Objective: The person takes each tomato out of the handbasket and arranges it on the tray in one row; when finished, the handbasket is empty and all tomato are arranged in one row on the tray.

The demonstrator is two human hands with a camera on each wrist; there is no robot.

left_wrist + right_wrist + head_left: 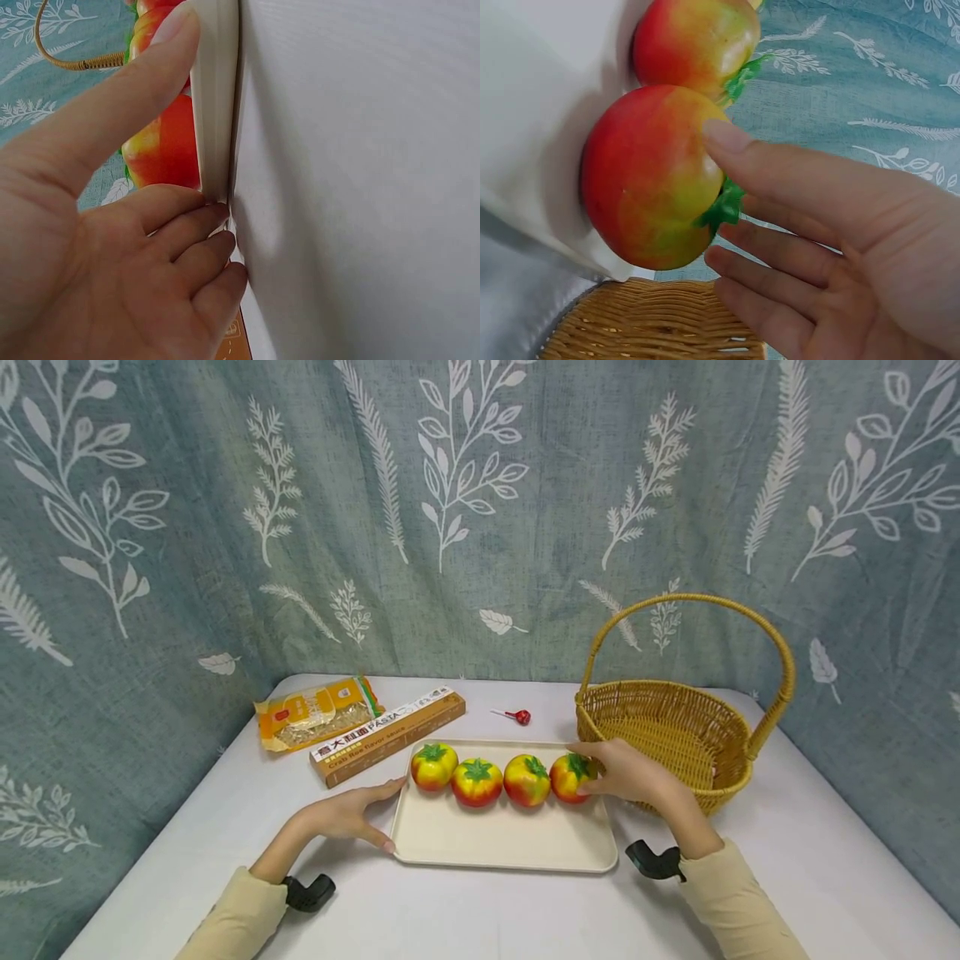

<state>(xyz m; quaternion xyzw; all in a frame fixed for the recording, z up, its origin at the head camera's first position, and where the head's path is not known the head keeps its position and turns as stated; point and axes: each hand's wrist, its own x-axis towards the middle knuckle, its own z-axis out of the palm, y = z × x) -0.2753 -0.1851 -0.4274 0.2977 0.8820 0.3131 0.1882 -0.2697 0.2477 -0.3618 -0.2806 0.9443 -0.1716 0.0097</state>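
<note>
Several red-and-yellow tomatoes with green leafy tops stand in a row along the back of a cream tray (495,846). My left hand (347,814) is at the tray's left edge; in the left wrist view its thumb and fingertips meet the tray rim (216,97), with the fingers fairly straight. Over the tray's right end, my right hand (630,768) has its thumb and fingers about the rightmost tomato (564,783). The right wrist view has the thumb tip against this tomato (649,180), while the other fingers are loosely bent near its leafy top.
A wicker basket (660,737) with a tall handle stands right of the tray. Behind and left lie a pasta box (393,735) and an orange food packet (318,710). A red lollipop (522,717) lies behind the tray. A patterned curtain (540,527) hangs behind the table.
</note>
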